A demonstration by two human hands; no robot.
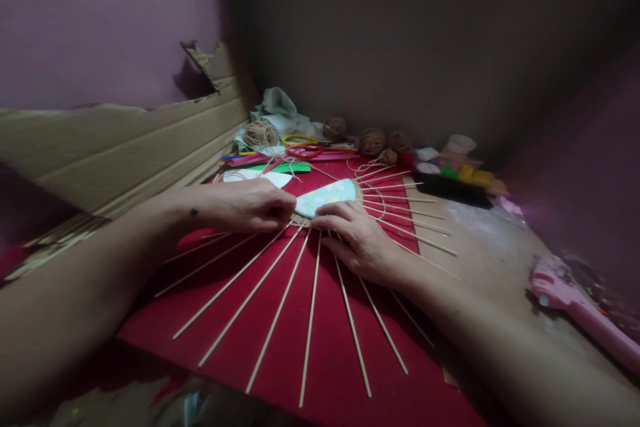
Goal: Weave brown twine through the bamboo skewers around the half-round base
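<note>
A pale green and white patterned panel lies in the middle, edged by a band of woven twine. Thin light sticks fan out from that band on several sides. My left hand is closed at the panel's left end, fingers curled by the twine edge; what they pinch is hidden. My right hand grips the near edge, fingers over the panel and thumb lower among the sticks. A loose strand of twine loops over the sticks on the right.
Red sheet lies beneath the work. Behind are twine balls, scissors with red and yellow handles and crumpled pale cloth. Cardboard stands at left. At right sit a black object and a pink glue gun.
</note>
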